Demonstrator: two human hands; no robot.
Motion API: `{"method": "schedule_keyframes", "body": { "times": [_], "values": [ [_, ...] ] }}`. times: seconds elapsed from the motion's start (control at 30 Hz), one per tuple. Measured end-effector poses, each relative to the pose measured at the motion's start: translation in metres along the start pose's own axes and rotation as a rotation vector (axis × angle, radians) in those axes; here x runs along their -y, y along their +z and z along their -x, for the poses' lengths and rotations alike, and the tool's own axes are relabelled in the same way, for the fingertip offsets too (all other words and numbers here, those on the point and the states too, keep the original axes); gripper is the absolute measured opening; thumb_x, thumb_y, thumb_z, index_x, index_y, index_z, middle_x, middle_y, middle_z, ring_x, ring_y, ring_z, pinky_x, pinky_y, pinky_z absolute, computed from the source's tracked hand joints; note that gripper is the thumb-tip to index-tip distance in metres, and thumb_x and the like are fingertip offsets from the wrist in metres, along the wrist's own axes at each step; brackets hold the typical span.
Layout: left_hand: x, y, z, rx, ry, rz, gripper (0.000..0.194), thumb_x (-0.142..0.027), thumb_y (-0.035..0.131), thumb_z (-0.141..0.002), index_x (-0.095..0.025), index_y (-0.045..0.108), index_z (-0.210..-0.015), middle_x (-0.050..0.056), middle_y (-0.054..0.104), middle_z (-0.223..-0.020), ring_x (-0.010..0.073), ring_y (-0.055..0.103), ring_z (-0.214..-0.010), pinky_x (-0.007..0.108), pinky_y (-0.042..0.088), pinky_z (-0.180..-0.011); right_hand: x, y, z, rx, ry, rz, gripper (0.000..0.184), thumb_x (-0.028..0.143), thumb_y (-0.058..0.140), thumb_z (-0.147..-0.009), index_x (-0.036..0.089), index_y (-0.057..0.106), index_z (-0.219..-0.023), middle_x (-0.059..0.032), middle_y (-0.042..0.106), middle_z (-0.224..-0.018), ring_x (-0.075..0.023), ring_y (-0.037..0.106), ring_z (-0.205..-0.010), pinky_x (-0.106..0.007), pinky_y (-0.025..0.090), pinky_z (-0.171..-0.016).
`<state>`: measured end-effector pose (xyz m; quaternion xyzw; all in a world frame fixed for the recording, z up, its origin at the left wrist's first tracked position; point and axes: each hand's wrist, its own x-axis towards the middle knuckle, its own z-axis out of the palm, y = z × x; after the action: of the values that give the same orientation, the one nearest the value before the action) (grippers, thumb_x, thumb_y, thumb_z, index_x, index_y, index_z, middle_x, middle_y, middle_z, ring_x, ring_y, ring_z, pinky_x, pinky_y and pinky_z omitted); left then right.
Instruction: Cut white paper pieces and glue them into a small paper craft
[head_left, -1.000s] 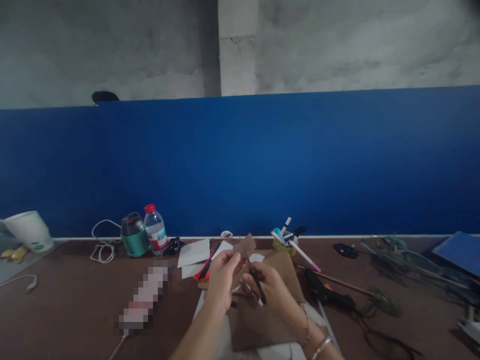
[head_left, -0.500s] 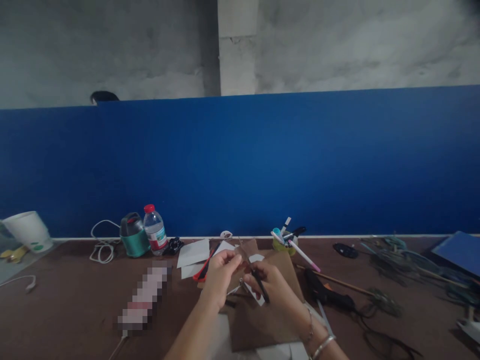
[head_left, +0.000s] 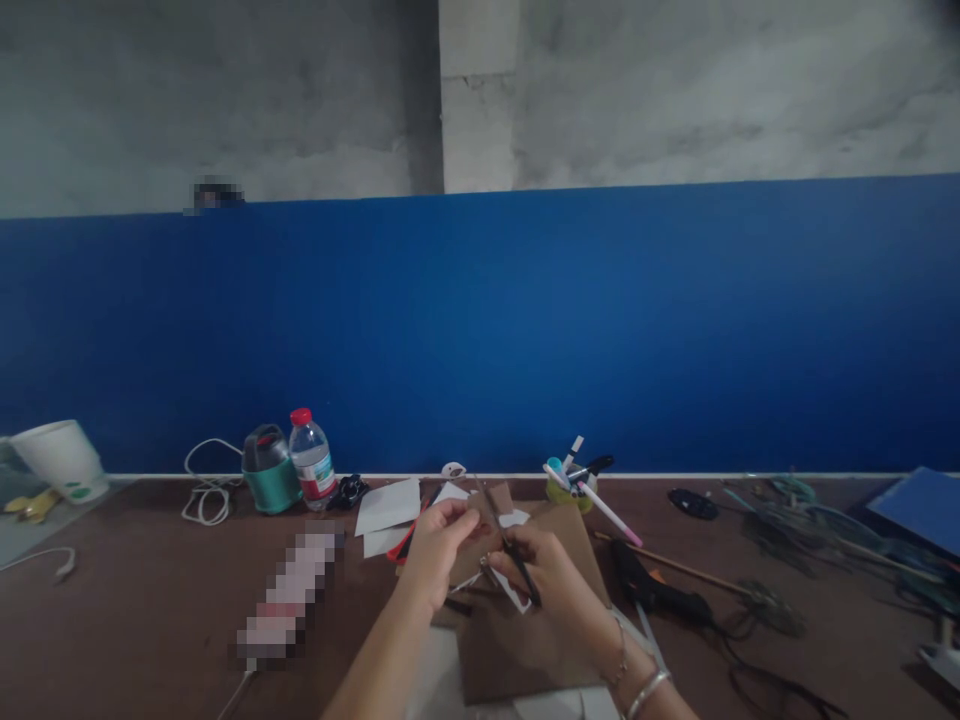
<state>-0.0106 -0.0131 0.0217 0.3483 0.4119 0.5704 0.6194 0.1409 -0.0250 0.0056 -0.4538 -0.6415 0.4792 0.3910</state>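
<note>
My right hand [head_left: 541, 566] grips a pair of scissors [head_left: 527, 577] with dark handles, the blades pointing up and away to the left. Across from it, my left hand [head_left: 439, 550] pinches a small brown piece of cardboard [head_left: 501, 498] between thumb and fingers, close beside the blades. Whether the blades touch the piece is too blurred to tell. Below both hands lies a larger sheet of brown cardboard [head_left: 525, 655], with white paper partly under it. A white scrap of paper [head_left: 514, 592] shows just under the scissors.
White paper pieces [head_left: 386, 507] lie left of my hands. Behind stand a bottle with a red cap [head_left: 311, 460], a teal container [head_left: 271, 485] and a pen holder [head_left: 568, 488]. At right are a black glue gun [head_left: 660, 590] with its cable and tangled greenish strands [head_left: 832, 530]. A blue partition [head_left: 480, 330] closes the back.
Both hands stay almost in place, with the scissors and cardboard piece held much as before. The whole view has shifted very slightly.
</note>
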Motion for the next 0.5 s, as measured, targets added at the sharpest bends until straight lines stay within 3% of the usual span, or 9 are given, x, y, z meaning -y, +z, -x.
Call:
{"method": "schedule_keyframes", "body": {
  "times": [0.3,0.5],
  "values": [
    [-0.001,-0.01,-0.004,0.051,0.051,-0.152,0.034,-0.04,0.084,-0.055,-0.013,0.068,-0.069,0.003,0.07,-0.065,0.0166,0.065,-0.065,0.026,0.045,-0.065,0.002,-0.002,0.002,0.022,0.074,-0.026,0.036,0.05,0.071,-0.069,0.015,0.063,-0.072,0.0055,0.049,-0.045,-0.0084,0.042,-0.038,-0.02,0.031,-0.038],
    [0.008,-0.006,-0.004,0.064,0.029,-0.106,0.037,-0.043,0.086,-0.052,-0.015,0.065,-0.065,0.002,0.069,-0.062,0.019,0.067,-0.065,0.031,0.05,-0.072,0.008,0.004,0.001,-0.029,0.008,-0.078,0.043,0.053,0.073,-0.066,0.013,0.065,-0.079,0.0042,0.051,-0.05,-0.0099,0.045,-0.045,-0.022,0.036,-0.043]
  ]
}}
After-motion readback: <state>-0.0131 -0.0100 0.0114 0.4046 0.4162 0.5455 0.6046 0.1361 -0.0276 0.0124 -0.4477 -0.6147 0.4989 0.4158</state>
